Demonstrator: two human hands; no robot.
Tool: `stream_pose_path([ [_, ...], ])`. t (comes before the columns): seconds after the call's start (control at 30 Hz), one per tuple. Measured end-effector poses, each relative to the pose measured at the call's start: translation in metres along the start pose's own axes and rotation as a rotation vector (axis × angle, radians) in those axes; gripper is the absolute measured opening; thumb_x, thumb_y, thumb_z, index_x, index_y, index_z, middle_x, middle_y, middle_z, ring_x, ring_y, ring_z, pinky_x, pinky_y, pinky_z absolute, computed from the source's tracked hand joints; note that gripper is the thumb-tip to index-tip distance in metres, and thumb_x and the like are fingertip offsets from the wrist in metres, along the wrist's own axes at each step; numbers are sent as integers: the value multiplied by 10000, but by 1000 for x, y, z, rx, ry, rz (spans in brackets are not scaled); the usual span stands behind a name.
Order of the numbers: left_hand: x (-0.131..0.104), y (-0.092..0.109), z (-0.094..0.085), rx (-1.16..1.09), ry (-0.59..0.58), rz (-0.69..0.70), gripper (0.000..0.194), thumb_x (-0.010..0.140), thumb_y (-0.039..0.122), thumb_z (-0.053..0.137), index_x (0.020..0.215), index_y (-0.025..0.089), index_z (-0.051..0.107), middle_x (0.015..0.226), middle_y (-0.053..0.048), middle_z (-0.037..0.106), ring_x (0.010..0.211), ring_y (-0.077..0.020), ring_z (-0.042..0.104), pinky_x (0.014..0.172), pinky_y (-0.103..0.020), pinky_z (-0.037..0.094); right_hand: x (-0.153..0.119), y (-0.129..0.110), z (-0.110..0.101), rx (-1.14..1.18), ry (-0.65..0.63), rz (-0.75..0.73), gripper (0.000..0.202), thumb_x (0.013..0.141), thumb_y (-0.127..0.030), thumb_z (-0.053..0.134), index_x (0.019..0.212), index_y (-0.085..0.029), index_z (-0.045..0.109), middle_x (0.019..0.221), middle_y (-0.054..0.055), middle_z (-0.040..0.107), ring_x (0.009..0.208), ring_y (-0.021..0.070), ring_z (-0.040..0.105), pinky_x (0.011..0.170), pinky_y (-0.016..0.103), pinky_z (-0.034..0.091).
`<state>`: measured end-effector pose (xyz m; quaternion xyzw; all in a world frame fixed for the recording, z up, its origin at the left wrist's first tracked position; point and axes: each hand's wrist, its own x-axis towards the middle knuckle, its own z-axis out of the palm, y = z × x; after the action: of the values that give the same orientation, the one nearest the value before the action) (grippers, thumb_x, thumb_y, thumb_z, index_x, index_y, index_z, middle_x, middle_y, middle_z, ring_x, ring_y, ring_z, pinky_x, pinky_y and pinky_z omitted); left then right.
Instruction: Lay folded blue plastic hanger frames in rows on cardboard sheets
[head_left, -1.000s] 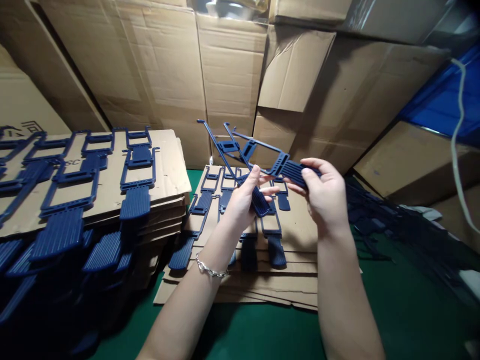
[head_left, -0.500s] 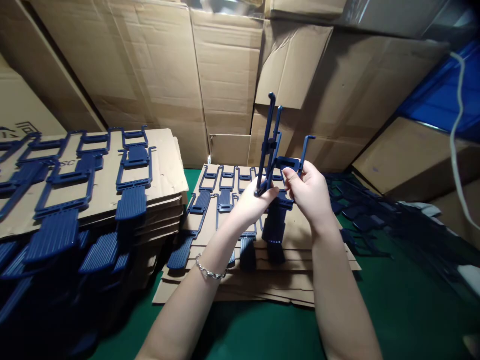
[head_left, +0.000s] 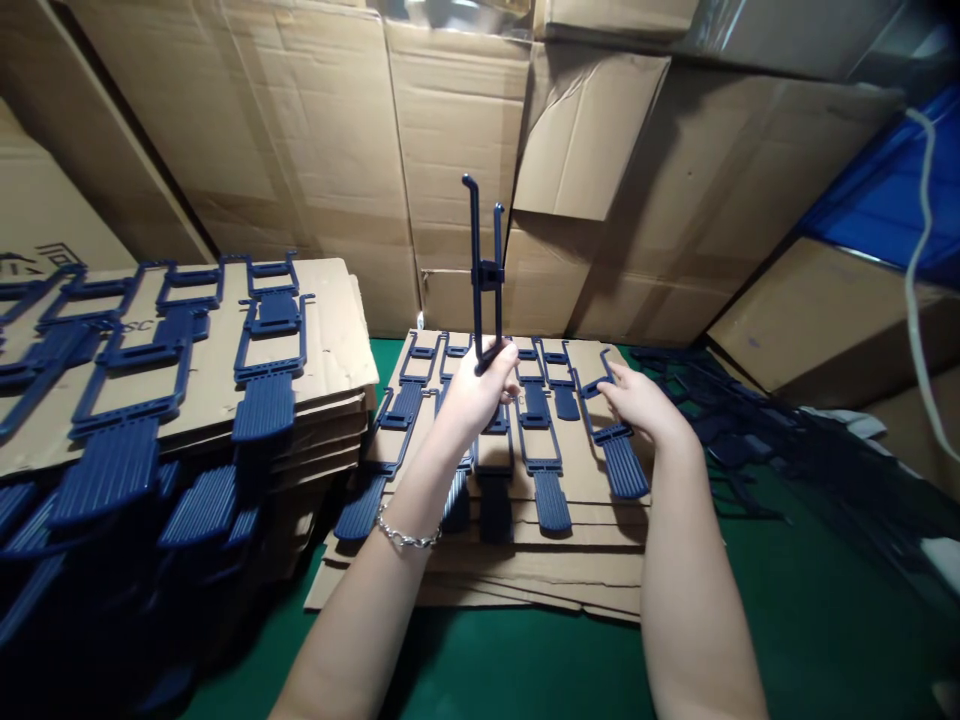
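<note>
Dark-blue plastic was used for the hooked frame (head_left: 489, 275) held upright above the centre cardboard stack (head_left: 517, 582), its two prongs pointed upward. Its lower end was gripped by the left hand (head_left: 484, 385), whose fingers were closed around it. A ribbed-paddle frame (head_left: 624, 468) was laid aslant near the right edge of the same stack, its paddle turned toward the wearer. Its upper end was pinched between the thumb and fingers of the right hand (head_left: 639, 402). Both forearms were stretched forward from below, the left one slanted inward and the wrist ringed by a silver chain bracelet (head_left: 409, 538).

On the centre stack, similar frames (head_left: 552, 500) were set out in rows, some paddles overhanging the front edge. More were borne by the taller left cardboard stack (head_left: 337, 340), beside which dark paddles were partly lost in shadow. Both stacks were carried by a green work surface (head_left: 525, 660). To the right, a dark heap of frames (head_left: 739, 435) was spread loosely. The back was walled by brown cardboard boxes (head_left: 465, 150), their contents hidden. At far right, a white cable (head_left: 916, 270) was hung before blue plastic (head_left: 862, 215).
</note>
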<state>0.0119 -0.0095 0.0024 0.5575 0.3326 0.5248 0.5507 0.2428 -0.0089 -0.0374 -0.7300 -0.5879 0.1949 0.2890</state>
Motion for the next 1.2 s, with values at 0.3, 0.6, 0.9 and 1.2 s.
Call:
stream_pose_path([
  [0.3, -1, -1, 2, -44, 7, -29, 261, 732, 372, 602, 845, 152, 515, 752, 3, 518, 506, -42, 484, 480, -161, 412, -10, -19, 6, -6, -280, 93, 347, 797, -207, 450, 1122, -101, 511, 478, -24, 462, 346, 90, 379, 350, 197, 272],
  [0.6, 0, 0, 2, -9, -15, -36, 210, 752, 333, 576, 841, 151, 523, 743, 8, 523, 503, -47, 495, 511, -178, 420, -14, -18, 15, 8, -503, 439, 497, 844, -151, 348, 1336, -164, 282, 449, -9, 496, 316, 121, 455, 362, 195, 346],
  [0.9, -3, -5, 5, -47, -139, -120, 291, 743, 425, 576, 713, 142, 519, 688, -24, 578, 551, -89, 546, 530, -194, 440, -14, -20, 6, -39, -235, 300, 567, 800, -353, 527, 1301, -121, 397, 586, 44, 565, 430, 130, 511, 427, 241, 421],
  [1.2, -16, -1, 11, -14, -528, -322, 384, 728, 502, 577, 837, 135, 607, 596, -64, 620, 528, -156, 604, 528, -254, 498, -47, -73, -7, 565, -557, -217, 501, 721, -611, 530, 722, -113, 587, 518, 1, 499, 497, 81, 466, 509, 193, 389],
])
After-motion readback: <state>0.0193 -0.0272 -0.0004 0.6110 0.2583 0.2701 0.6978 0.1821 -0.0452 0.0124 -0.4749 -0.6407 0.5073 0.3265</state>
